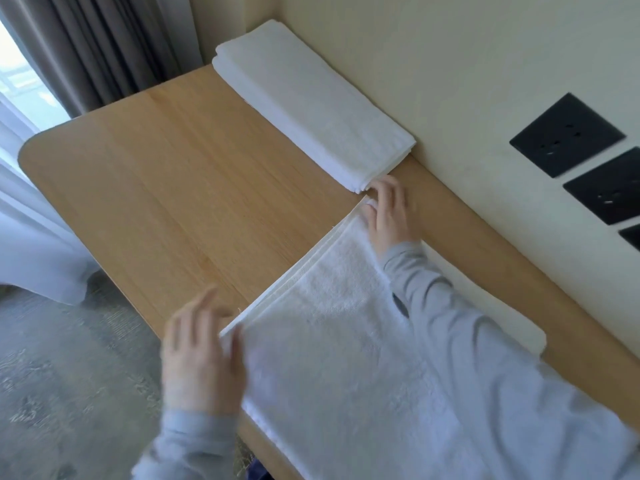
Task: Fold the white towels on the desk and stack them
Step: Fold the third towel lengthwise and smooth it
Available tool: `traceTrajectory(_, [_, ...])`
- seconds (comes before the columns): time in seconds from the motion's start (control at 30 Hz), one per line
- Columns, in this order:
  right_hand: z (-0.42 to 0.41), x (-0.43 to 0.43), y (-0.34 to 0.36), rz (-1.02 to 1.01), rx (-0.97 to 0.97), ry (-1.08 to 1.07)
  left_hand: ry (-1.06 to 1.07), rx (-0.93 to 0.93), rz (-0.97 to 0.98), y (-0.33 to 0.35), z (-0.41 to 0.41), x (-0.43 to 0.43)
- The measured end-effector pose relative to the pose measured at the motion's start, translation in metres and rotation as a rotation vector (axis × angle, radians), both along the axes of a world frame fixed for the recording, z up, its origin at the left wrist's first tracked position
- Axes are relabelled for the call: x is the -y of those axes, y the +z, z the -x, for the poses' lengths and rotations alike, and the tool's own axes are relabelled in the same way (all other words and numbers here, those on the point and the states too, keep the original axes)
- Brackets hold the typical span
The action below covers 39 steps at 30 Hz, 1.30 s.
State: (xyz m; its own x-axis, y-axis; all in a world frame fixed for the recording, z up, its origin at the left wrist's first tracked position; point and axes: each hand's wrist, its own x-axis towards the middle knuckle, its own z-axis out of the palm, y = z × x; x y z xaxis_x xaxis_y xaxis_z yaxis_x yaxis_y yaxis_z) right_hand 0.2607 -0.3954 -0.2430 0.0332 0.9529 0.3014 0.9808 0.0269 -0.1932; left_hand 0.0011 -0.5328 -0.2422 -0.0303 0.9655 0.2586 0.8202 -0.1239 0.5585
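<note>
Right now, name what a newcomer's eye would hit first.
A white towel lies across the near end of the wooden desk, left hand at its near corner, right hand at its far corner. A stack of folded towels sits along the wall beyond.

Bare desk (pixel 156 174) lay open on the left. The folded stack (pixel 311 105) and wall (pixel 450 81) blocked the far right.
</note>
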Motion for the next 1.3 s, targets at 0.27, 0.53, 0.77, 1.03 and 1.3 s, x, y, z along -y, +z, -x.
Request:
traceTrajectory(0.27, [0.010, 0.095, -0.031, 0.214, 0.085, 0.683, -0.454, -0.374, 0.261, -0.032, -0.049, 0.007])
traceTrajectory(0.53, [-0.041, 0.005, -0.027, 0.459, 0.282, 0.315, -0.319, -0.325, 0.316, -0.044, -0.027, 0.008])
traceTrajectory(0.77, [0.046, 0.113, -0.025, 0.225, 0.022, 0.572, -0.309, -0.326, 0.327, -0.040, -0.030, 0.008])
traceTrajectory(1.03, [-0.140, 0.099, -0.018, 0.605, 0.241, -0.052, -0.275, -0.350, 0.330, -0.041, -0.031, 0.008])
traceTrajectory(1.3, [-0.018, 0.171, -0.017, 0.279, 0.143, 0.402, -0.260, -0.361, 0.329, -0.039, -0.033, 0.009])
